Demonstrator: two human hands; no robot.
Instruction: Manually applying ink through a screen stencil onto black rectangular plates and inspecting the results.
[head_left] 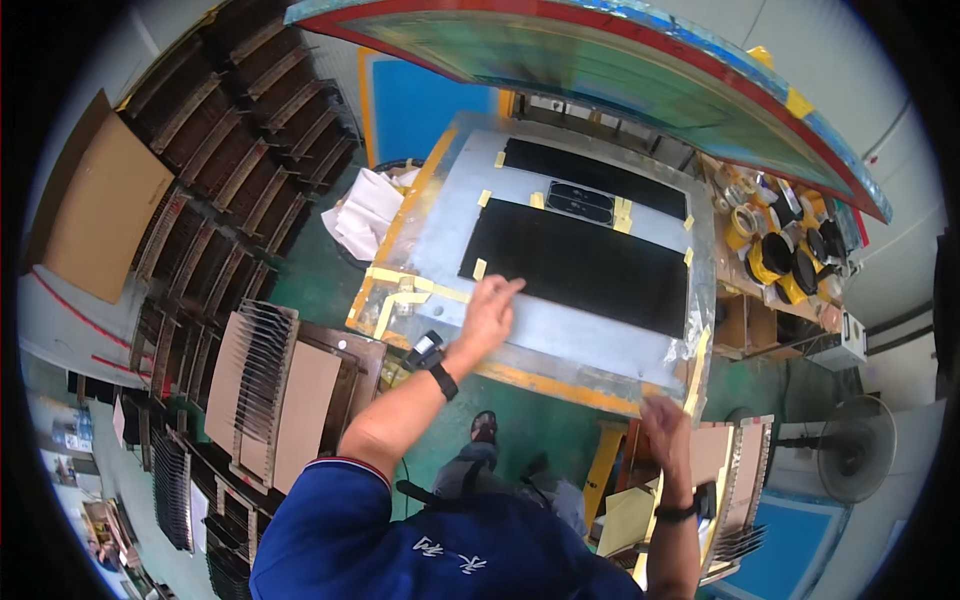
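A large black panel [580, 268] lies on the pale worktable [590, 345], with small yellow tape pieces at its corners. Beyond it are a narrower black panel [600, 178] and a small dark plate [580, 203] with rounded outlines. My left hand [488, 315] is over the near left edge of the large panel, one finger stretched out and the others partly bent; nothing shows in it. Whether it touches the panel I cannot tell. Off the table's near right corner, my right hand [665, 432] is raised with its fingers bent and blurred; what they hold, if anything, is unclear.
A large framed screen [640, 90] is tilted up over the table's far side. Tubs and cans [775, 255] crowd a right-hand shelf, with a fan [857, 450] nearer me. Racks [215, 130] line the left; white cloth [365, 215] fills a bin beside the table.
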